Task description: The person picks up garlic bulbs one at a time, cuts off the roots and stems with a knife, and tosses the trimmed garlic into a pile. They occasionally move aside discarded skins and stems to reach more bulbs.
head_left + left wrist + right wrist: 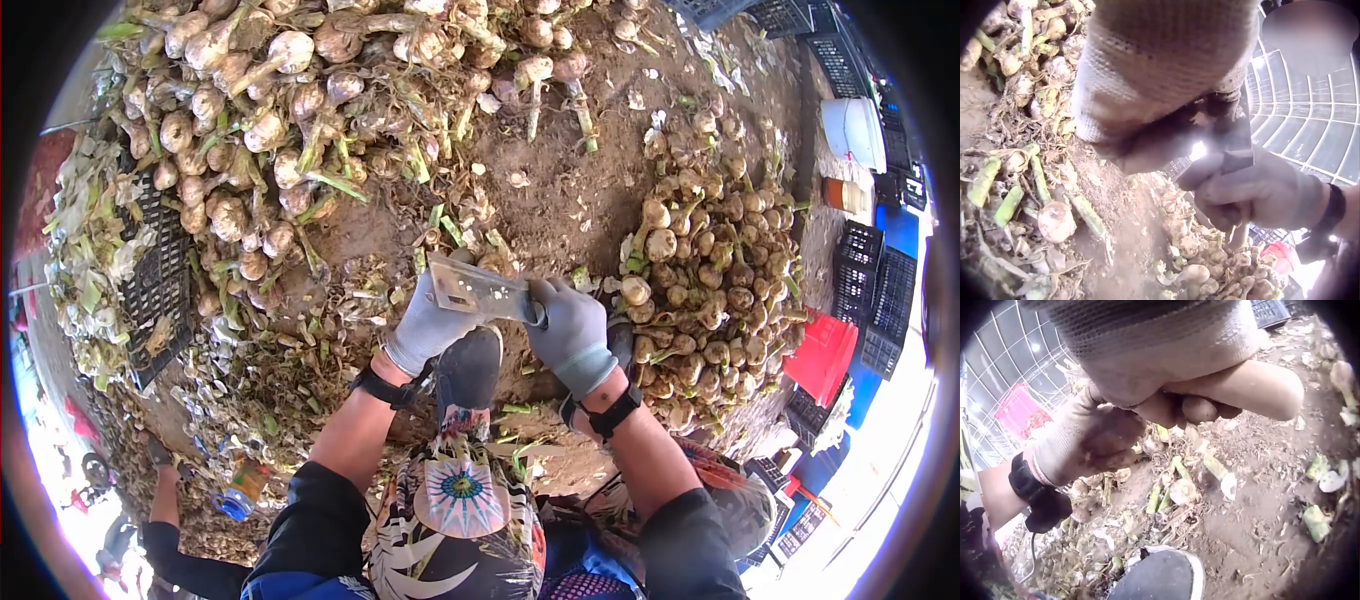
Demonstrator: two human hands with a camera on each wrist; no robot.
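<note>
My gloved right hand [575,335] grips one end of a flat metal blade [490,290], shaped like a cleaver with a rectangular cut-out at its far end. At that cut-out end, my gloved left hand [428,328] holds the blade from beneath, most of its fingers hidden behind the metal. The left wrist view shows the dark blade [1238,134] spanning both gloves. Below the hands lie cut green stem pieces [1009,206] and a garlic bulb [1056,221]. My shoe [470,365] is just under the blade.
A large heap of garlic bulbs with stems [290,50] spreads ahead and left. Trimmed bulbs [715,270] are piled at right. Dry leaf scraps surround a black crate [160,270]. A white bucket [853,132] and red container [822,355] stand far right. Another person's arm [165,500] shows lower left.
</note>
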